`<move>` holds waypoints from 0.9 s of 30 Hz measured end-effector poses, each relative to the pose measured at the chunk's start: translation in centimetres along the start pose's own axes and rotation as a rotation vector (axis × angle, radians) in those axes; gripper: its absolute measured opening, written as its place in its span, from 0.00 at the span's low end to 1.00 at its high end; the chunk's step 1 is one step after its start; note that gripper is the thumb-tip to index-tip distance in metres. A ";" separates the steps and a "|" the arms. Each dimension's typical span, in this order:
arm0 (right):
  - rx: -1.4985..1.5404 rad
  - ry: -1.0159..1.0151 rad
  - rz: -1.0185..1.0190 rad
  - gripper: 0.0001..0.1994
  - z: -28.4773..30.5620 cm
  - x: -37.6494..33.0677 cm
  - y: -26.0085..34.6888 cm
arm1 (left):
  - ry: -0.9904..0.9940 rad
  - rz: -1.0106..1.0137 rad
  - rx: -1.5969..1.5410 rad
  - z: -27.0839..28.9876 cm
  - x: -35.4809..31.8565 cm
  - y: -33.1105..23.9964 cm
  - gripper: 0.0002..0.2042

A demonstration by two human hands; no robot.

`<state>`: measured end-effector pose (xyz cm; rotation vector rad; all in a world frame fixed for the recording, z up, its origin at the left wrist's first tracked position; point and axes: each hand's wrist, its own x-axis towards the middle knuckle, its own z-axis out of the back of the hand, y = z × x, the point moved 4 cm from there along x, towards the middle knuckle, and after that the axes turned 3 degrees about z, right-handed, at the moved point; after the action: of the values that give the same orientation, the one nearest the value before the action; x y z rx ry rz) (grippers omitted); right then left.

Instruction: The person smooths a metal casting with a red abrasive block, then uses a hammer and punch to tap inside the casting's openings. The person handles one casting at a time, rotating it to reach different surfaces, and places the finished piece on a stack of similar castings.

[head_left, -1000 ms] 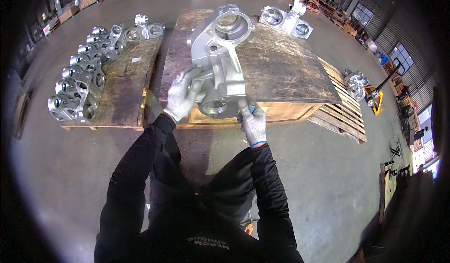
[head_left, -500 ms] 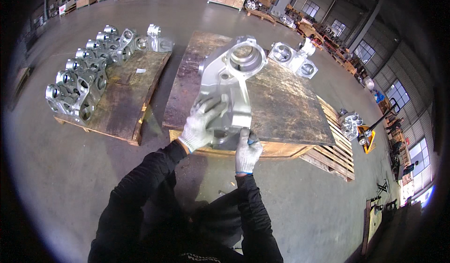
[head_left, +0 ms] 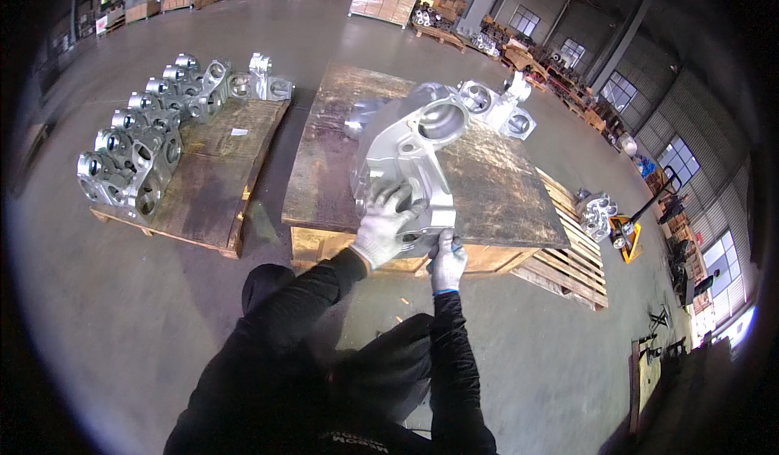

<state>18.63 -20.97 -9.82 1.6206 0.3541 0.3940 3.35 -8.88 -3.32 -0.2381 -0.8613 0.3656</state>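
Observation:
A large silver metal casting (head_left: pixel 434 167) with a round bore at its far end stands tilted over the near part of the dark wooden table top (head_left: pixel 503 199). My left hand (head_left: pixel 388 226), in a white knit glove, grips its near left side with fingers spread over the metal. At the casting's near lower corner is my right hand (head_left: pixel 447 263), also gloved, closed with the thumb uppermost against the edge. The palm side of this hand is hidden. Just behind the held casting, other silver metal shows partly covered on the left.
Left of the table, a low wooden pallet (head_left: pixel 215 163) carries rows of similar castings (head_left: pixel 134 142). Another casting (head_left: pixel 499 107) stands at the table's far right corner. A slatted pallet (head_left: pixel 568 252) juts out at right, near a yellow pallet jack (head_left: pixel 625 240). Stacked boxes (head_left: pixel 381 2) stand far back.
The casting has shifted right, its bored end tipping lower and turning. Both my hands have moved right with it, still on its near end. The view has shifted slightly.

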 end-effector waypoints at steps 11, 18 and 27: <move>-0.080 0.027 0.455 0.17 -6.5 -2.1 0.5 | -0.044 0.040 -0.170 2.3 -1.0 7.1 0.31; -0.093 0.089 0.446 0.16 2.7 0.8 1.6 | 0.032 0.098 0.038 0.0 0.3 5.4 0.38; -0.384 -0.402 -0.717 0.16 32.0 -15.7 -32.4 | -0.026 0.032 -0.323 -1.7 0.3 6.9 0.34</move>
<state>19.43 -53.75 -45.16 1.0681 0.4868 -0.3870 3.36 -2.55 -6.57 -0.5480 -0.9417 0.2581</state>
